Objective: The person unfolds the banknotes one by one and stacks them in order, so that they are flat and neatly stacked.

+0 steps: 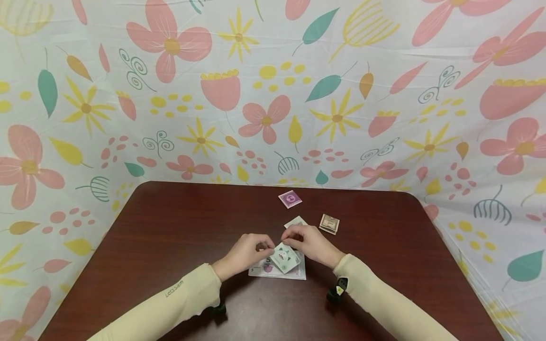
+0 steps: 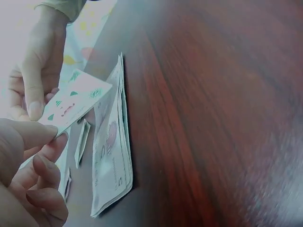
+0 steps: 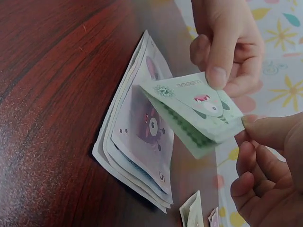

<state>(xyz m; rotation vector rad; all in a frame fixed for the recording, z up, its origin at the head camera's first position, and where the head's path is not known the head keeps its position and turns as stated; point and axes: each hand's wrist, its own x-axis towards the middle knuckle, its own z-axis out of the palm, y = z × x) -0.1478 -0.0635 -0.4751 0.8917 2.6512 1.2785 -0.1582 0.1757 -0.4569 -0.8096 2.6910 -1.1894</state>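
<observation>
Pinching the folded green note (image 1: 285, 258) with your left hand (image 1: 244, 253) and right hand (image 1: 314, 244), you'll probably wanna keep both grips light so the crease doesn't tear.

Pale green note (image 1: 285, 258) (cartoon-face print), red-brown table (image 1: 192, 213)

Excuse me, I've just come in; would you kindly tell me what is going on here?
A person's left hand and right hand both pinch a folded green cartoon banknote, holding it over a stack of banknotes whose top one shows a 5. Farther back on the table lie a purple note, a folded brown note and a pale note, partly hidden.
</observation>
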